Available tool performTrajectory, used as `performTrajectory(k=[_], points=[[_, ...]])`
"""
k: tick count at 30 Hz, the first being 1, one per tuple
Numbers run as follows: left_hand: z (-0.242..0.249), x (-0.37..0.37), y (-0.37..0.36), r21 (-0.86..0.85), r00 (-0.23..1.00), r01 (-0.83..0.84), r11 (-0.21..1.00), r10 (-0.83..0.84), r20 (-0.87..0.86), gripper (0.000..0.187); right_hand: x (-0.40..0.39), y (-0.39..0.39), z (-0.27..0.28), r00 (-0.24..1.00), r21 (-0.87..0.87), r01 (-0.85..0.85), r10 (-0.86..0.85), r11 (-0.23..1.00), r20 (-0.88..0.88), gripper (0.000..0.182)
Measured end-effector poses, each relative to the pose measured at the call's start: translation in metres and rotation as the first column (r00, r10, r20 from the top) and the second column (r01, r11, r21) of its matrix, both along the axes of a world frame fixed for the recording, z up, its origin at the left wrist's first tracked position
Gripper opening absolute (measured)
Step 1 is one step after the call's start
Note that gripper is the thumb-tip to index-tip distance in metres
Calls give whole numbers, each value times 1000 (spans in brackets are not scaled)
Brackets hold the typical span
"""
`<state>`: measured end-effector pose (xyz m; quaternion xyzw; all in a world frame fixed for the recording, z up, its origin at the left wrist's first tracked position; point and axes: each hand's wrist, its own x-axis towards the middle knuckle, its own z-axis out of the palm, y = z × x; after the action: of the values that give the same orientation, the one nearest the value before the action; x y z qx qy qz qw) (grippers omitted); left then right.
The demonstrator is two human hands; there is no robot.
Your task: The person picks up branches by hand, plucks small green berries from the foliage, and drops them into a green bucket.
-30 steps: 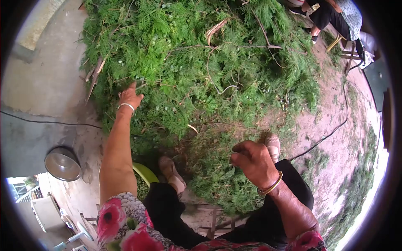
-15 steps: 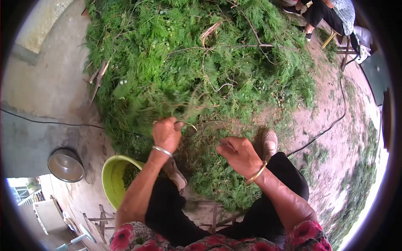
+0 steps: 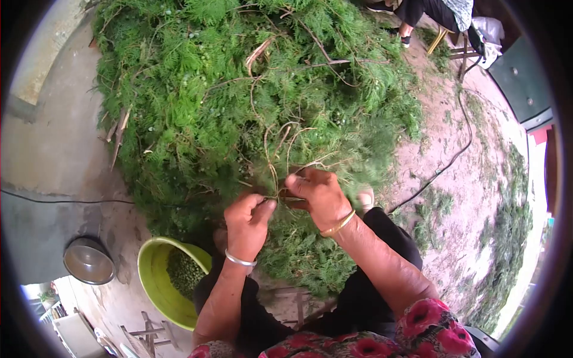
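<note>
My left hand [image 3: 247, 225], with a silver bangle at the wrist, is closed in a pinch on the lower stem of a thin evergreen branch [image 3: 271, 170]. Close beside it, my right hand [image 3: 320, 197], wearing a gold bangle, has its thumb and fingers closed on the same branch's twigs. Bare brown stems fork upward from the fingers, and feathery green sprays blur to the right. Both hands hang over the near edge of a large heap of cut evergreen branches [image 3: 197, 95]. What else may lie inside the fingers is hidden.
A lime-green bucket [image 3: 150, 286] holding small green cones [image 3: 185, 273] stands by my left leg. Left of it lies a metal bowl [image 3: 88, 262]. A black cable [image 3: 444, 172] crosses the ground at right. Another person [image 3: 418, 15] sits at the upper right.
My left hand has brought the branch rightward from the left side, and my right hand has moved up and taken hold of it. The view has shifted slightly.
</note>
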<state>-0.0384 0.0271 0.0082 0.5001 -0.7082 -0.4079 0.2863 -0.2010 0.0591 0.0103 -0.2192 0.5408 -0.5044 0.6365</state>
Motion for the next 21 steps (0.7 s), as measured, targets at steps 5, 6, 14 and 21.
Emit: performTrajectory(k=[5,6,14,21], points=[[10,0,4,-113,945,288,951,-301,-124,13,-24,-7,-14,807,160,311,-349,937,477,28],[11,1,5,-117,944,291,949,-305,-128,13,-27,-9,-13,730,174,362,-395,916,557,28],[1,6,9,171,631,772,612,-769,-100,15,-16,-5,-5,908,201,310,-352,929,226,24],[7,9,-26,556,676,22,831,397,-621,19,17,6,11,936,-191,87,-146,978,-321,21]])
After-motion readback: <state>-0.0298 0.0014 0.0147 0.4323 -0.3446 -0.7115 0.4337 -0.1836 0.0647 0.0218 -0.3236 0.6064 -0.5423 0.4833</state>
